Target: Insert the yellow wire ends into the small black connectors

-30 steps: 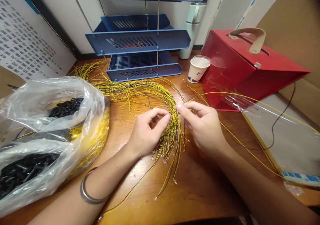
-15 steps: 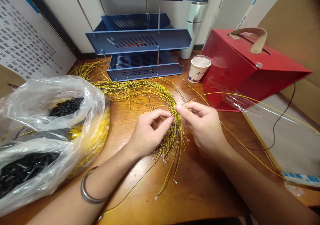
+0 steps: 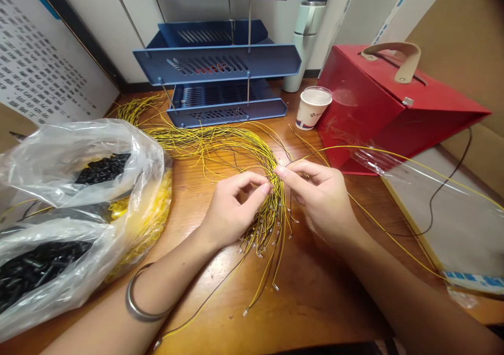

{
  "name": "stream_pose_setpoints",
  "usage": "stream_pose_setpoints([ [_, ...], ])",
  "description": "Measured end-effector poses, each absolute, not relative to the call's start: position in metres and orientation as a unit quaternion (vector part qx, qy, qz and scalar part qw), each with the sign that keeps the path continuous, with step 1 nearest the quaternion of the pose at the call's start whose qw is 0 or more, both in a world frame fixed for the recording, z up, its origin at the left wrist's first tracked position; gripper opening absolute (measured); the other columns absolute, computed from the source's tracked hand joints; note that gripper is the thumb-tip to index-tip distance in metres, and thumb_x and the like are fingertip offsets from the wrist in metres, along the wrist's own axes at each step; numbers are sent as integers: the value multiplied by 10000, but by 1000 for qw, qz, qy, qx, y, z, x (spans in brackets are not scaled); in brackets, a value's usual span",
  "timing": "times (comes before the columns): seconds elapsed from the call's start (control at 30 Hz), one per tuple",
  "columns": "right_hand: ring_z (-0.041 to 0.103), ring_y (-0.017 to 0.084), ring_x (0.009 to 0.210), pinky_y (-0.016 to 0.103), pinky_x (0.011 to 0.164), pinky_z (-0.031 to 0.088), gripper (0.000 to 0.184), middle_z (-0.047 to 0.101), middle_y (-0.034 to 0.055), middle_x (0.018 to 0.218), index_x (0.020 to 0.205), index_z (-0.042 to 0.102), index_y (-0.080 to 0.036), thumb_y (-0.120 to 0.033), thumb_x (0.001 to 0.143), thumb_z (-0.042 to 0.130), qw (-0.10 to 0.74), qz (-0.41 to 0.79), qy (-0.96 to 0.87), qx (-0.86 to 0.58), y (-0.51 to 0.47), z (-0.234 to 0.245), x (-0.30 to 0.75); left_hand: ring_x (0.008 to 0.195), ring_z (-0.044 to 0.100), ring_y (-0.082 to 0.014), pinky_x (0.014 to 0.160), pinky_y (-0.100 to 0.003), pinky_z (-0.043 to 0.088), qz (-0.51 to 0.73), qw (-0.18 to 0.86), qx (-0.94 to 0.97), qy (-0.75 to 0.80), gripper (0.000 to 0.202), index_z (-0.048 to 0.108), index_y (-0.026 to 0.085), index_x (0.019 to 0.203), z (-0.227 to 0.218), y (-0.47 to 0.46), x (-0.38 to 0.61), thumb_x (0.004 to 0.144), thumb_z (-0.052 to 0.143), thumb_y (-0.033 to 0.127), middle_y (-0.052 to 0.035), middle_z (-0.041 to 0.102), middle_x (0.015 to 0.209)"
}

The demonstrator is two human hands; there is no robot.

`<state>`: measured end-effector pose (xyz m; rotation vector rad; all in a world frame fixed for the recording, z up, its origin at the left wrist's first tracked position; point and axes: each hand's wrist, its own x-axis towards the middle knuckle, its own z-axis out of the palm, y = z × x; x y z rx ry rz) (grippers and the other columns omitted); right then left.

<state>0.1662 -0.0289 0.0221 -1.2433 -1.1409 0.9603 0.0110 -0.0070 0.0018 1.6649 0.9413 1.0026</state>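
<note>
A thick bundle of thin yellow and black wires [image 3: 236, 133] lies across the wooden table and bends down between my hands. Small clear tips [image 3: 275, 286] end many of the wires. My left hand [image 3: 238, 205] is closed at the bundle's left side, thumb and forefinger pinched together; whatever sits between them is too small to make out. On the other side, my right hand [image 3: 325, 195] pinches a thin wire against the bundle. A long yellow wire [image 3: 374, 147] and a black wire [image 3: 431, 208] loop out to the right of this hand. My right hand's lower fingers are partly hidden.
Plastic bags [image 3: 144, 187] with small black pieces [image 3: 104, 168] and yellow pieces stand at left. Behind are a blue tray rack [image 3: 220, 63], a pale green bottle [image 3: 301, 50] and a paper cup [image 3: 313, 108]. A red box [image 3: 362, 103] with a handle stands at right.
My hands stay almost in place, with only a tiny shift of the left fingertips. The view has moved very slightly; the wires lie as before.
</note>
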Motion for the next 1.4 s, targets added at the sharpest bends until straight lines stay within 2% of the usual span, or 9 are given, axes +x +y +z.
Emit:
stream_pose_setpoints([
  [0.23,364,60,504,230,464,274,163,535,-35,578,668,692,-155,-294,740,738,560,408,-482,-536,-30,23,166,510,501,-95,472,-221,404,410,477,675,386,155,660,154,808,2,-7,10,868,618,291,5,588,591],
  [0.4,424,79,550,237,503,332,162,603,-6,630,675,699,-155,-299,739,737,550,399,-489,-547,-28,22,167,526,509,-90,483,-218,407,413,477,676,382,146,665,148,813,2,-6,11,864,621,278,-9,624,652],
  [0.9,545,103,626,252,612,433,114,667,4,674,673,720,-162,-260,726,745,554,391,-495,-543,-27,21,168,522,503,-88,493,-226,392,416,480,676,373,152,662,149,807,2,-7,10,866,612,280,5,596,618],
  [1.1,496,84,564,237,543,390,145,658,0,649,686,723,-166,-299,738,744,545,385,-502,-550,-27,21,169,524,502,-83,508,-223,391,422,478,672,377,185,666,145,775,1,-7,10,871,617,296,8,599,610],
  [1.2,423,68,472,232,465,320,308,571,-14,510,573,674,-155,-373,789,702,492,396,-536,-560,-29,22,170,557,535,-91,546,-224,417,431,484,659,383,186,669,144,775,1,-4,8,871,614,293,-1,632,639],
  [1.3,306,55,395,245,412,248,456,394,-46,384,450,537,-162,-381,829,665,465,289,-611,-571,-35,25,171,607,560,-93,605,-223,439,444,488,643,389,180,657,142,728,2,0,6,859,618,260,-7,654,674],
  [1.37,313,61,403,251,428,279,300,407,-56,413,563,593,-164,-292,820,680,503,125,-668,-534,-38,28,173,589,544,-91,591,-224,428,433,502,642,385,181,640,141,693,3,1,6,844,619,240,0,632,642],
  [1.4,386,77,444,257,467,331,170,487,-38,471,665,640,-162,-241,807,689,515,47,-698,-495,-39,29,174,563,526,-89,565,-225,414,421,512,645,381,183,631,141,683,3,1,6,838,617,237,6,611,615],
])
